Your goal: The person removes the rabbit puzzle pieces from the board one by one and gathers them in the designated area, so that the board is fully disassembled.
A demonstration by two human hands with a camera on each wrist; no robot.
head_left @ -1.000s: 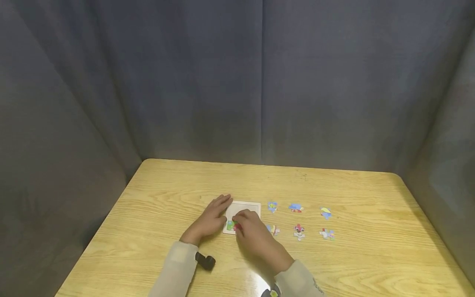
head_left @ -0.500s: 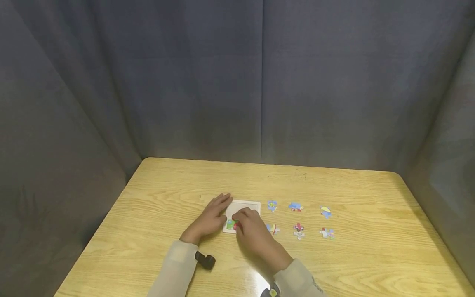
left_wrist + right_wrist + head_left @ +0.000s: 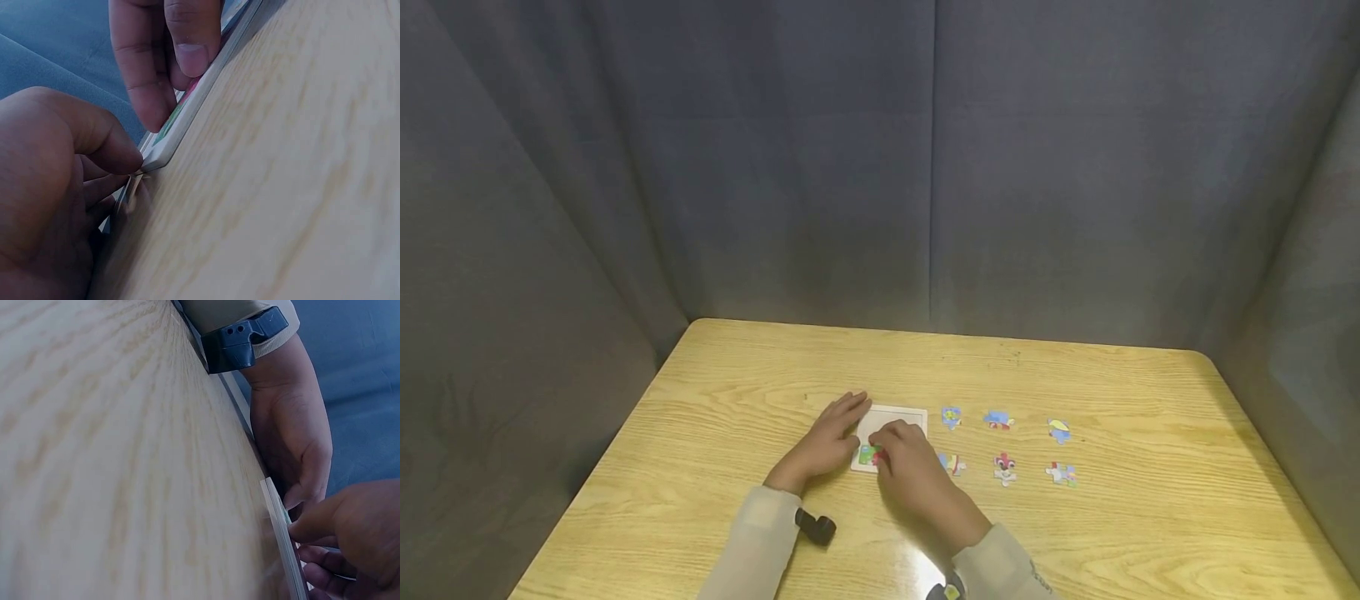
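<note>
- Left hand [image 3: 827,442]: at tray's left edge, fingers straight and slightly spread, thumb tip touching the rim near the near-left corner.
- Right hand [image 3: 913,467]: over tray's near side, fingers bent, thumb and fingertips narrow, holding a red piece [image 3: 877,457]; grip partly hidden.
- Tray [image 3: 917,412]: pale, flat on the wooden table [image 3: 700,442], between the hands.
- Green piece [image 3: 866,455]: in tray's near-left corner, just beside the red one.
- Loose pieces [image 3: 1004,469]: six, right of tray, two rows of three; nearest partly behind right hand.
- Light sleeves [image 3: 752,542] on both arms, black device [image 3: 816,527] at left wrist.
- Dark curtain [image 3: 805,167] behind table.
</note>
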